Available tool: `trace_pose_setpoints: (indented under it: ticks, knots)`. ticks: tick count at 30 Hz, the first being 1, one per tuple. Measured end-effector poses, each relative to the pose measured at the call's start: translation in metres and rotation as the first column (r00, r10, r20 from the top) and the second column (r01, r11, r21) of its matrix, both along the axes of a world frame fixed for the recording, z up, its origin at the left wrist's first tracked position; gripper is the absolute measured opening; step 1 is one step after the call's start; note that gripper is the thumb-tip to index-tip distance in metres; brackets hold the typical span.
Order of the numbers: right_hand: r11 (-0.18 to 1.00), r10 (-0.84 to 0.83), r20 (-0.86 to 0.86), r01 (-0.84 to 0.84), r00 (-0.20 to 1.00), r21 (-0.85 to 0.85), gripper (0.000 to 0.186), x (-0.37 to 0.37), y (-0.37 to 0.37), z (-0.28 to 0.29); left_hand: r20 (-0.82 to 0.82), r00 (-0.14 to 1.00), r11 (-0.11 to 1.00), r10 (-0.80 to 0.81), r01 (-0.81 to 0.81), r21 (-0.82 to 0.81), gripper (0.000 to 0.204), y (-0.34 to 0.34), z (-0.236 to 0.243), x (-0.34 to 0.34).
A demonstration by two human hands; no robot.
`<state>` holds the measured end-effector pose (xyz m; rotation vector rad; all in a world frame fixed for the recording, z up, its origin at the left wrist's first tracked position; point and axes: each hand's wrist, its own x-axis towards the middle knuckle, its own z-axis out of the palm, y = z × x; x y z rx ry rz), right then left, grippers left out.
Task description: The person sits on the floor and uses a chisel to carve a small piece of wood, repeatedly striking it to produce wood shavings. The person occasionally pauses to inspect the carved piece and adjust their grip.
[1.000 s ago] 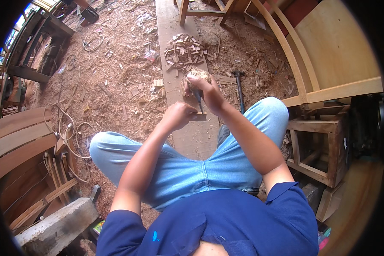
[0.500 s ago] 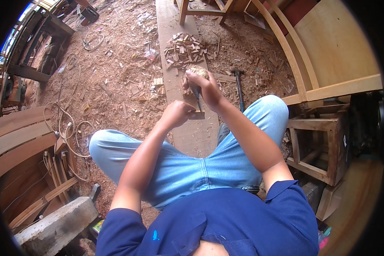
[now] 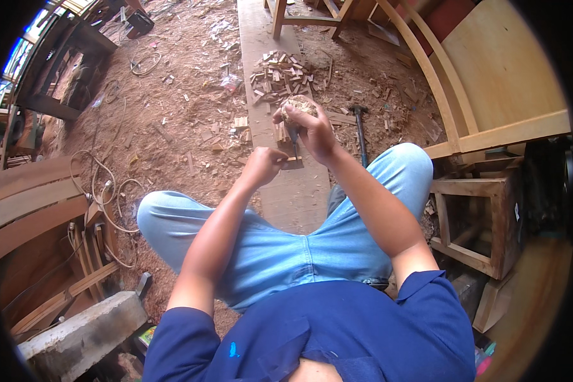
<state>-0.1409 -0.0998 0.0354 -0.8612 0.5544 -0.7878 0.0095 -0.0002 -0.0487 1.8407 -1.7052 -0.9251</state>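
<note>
My right hand [image 3: 315, 130] is closed round a dark-bladed chisel [image 3: 295, 143]; its pale, rough, frayed top [image 3: 298, 107] shows between thumb and fingers. The blade points down at a small flat wooden piece [image 3: 292, 164], which my left hand [image 3: 265, 162] pinches from the left. Both hands are over a long board [image 3: 290, 210] between my bent knees. A pile of small wooden offcuts [image 3: 280, 73] lies on the board just beyond my hands. A hammer [image 3: 361, 134] lies to the right of my right hand.
Wood shavings [image 3: 191, 114] cover the ground. Curved wooden parts [image 3: 32, 191], looped cables [image 3: 111, 204] and a concrete block [image 3: 83, 331] are at left; a dark bench [image 3: 63, 70] is farther back. A wooden frame [image 3: 468, 184], large pale furniture [image 3: 490, 70] and a chair [image 3: 305, 19] stand right and ahead.
Both my hands, with the chisel and small wooden piece, have moved slightly away from my body. The view has shifted a little, and my grips look much the same.
</note>
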Motion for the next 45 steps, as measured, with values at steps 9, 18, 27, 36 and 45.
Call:
trace_pose_setpoints:
  ticks: [9,18,27,36,45]
  knots:
    - [1.0,0.002,-0.039,-0.002,0.999,-0.007,0.037,0.001,-0.002,-0.005,-0.014,0.999,0.999,0.048,-0.048,0.012,0.023,0.001,-0.013,0.004]
    - [0.999,0.037,-0.019,-0.037,0.999,0.001,0.077,-0.004,0.006,-0.003,0.008,1.0,0.999,0.023,-0.023,-0.024,0.019,0.008,-0.008,0.0]
    - [0.998,-0.038,-0.038,0.04,0.999,0.051,0.086,-0.01,0.019,-0.001,0.008,1.0,0.999,0.021,-0.021,-0.024,0.016,0.02,-0.003,-0.007]
    - [0.983,-0.103,0.14,0.08,0.985,0.162,0.054,-0.02,0.023,-0.003,-0.005,1.0,0.997,0.018,-0.019,-0.074,0.015,0.037,0.005,-0.018]
    - [1.0,-0.021,0.082,0.019,0.996,0.022,0.027,-0.035,0.036,0.013,0.027,1.0,0.997,-0.003,0.005,-0.072,0.018,0.052,0.021,-0.025]
